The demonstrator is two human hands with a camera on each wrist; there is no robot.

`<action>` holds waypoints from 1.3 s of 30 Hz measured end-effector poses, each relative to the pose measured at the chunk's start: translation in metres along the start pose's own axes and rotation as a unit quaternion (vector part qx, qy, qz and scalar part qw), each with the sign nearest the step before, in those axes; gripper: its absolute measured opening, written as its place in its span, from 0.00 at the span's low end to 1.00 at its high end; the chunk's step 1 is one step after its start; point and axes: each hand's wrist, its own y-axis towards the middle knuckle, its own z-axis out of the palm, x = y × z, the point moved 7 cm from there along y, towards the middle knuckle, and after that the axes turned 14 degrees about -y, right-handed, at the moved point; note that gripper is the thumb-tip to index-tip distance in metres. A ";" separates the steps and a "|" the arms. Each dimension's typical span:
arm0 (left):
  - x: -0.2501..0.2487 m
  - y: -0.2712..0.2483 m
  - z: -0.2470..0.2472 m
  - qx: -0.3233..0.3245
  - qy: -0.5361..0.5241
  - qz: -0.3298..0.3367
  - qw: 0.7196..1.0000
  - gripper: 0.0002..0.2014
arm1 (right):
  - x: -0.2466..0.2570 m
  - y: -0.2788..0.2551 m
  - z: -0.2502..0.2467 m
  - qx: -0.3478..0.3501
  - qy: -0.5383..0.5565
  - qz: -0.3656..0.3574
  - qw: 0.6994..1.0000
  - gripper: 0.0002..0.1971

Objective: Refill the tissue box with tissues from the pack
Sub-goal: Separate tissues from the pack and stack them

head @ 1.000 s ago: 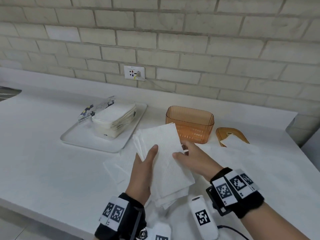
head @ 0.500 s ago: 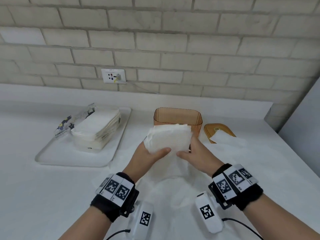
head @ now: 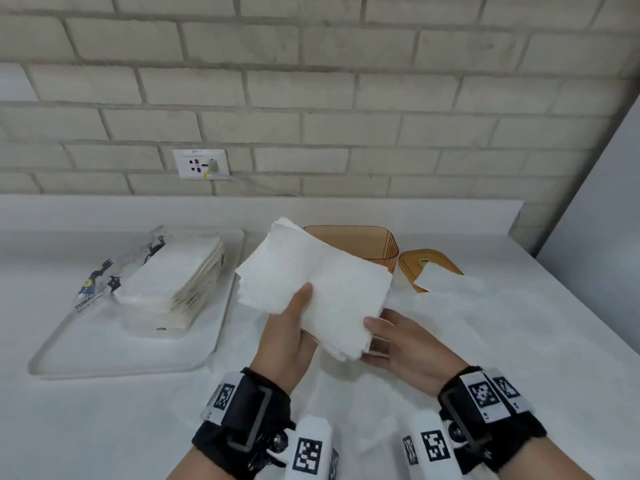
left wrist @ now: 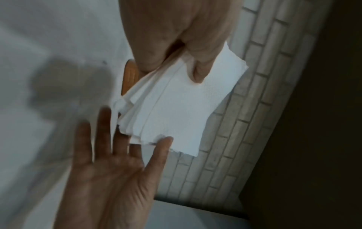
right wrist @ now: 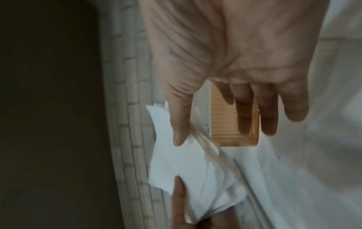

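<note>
Holding, head view: soft white tissue stack (head: 318, 289) gripped in my left hand (head: 287, 337), thumb on top, above the white counter (head: 86, 427).
Right hand (head: 405, 348): fingers straight, touching the stack's near corner.
Box (head: 381, 244): amber ribbed plastic, just behind the stack; pack (head: 169, 275) on a tray (head: 114, 358).
Left wrist view: stack (left wrist: 176, 105) pinched; brick wall (left wrist: 254, 93).
Right wrist view: fingers (right wrist: 248, 111) extended, thumb on tissue (right wrist: 176, 167).
</note>
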 end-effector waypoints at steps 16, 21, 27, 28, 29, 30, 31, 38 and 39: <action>-0.004 0.028 -0.010 0.123 0.352 -0.109 0.922 0.22 | 0.041 -0.006 -0.059 -0.103 -0.248 -0.056 0.962 0.18; 0.005 0.033 -0.011 0.119 0.434 -0.090 0.889 0.19 | 0.032 -0.007 -0.078 -0.099 -0.297 -0.032 0.949 0.20; 0.034 0.033 -0.015 0.117 0.507 -0.119 0.846 0.17 | 0.006 0.002 -0.078 -0.064 -0.386 0.009 0.920 0.21; 0.032 0.034 -0.014 0.102 0.507 -0.102 0.850 0.14 | 0.006 0.004 -0.082 -0.069 -0.377 0.009 0.924 0.19; 0.029 0.035 -0.013 0.090 0.506 -0.082 0.854 0.12 | 0.008 0.006 -0.086 -0.077 -0.366 0.003 0.928 0.18; 0.026 0.034 -0.011 0.083 0.507 -0.066 0.856 0.12 | 0.009 0.008 -0.090 -0.084 -0.355 -0.005 0.931 0.17; 0.025 0.032 -0.009 0.081 0.508 -0.056 0.856 0.11 | 0.010 0.008 -0.093 -0.086 -0.345 -0.013 0.935 0.17; 0.019 0.016 0.008 0.092 0.499 -0.085 0.858 0.16 | 0.014 0.009 -0.095 -0.051 -0.377 -0.038 0.924 0.16; 0.012 0.016 0.015 0.092 0.481 -0.087 0.867 0.19 | 0.025 0.009 -0.094 -0.053 -0.380 -0.059 0.922 0.16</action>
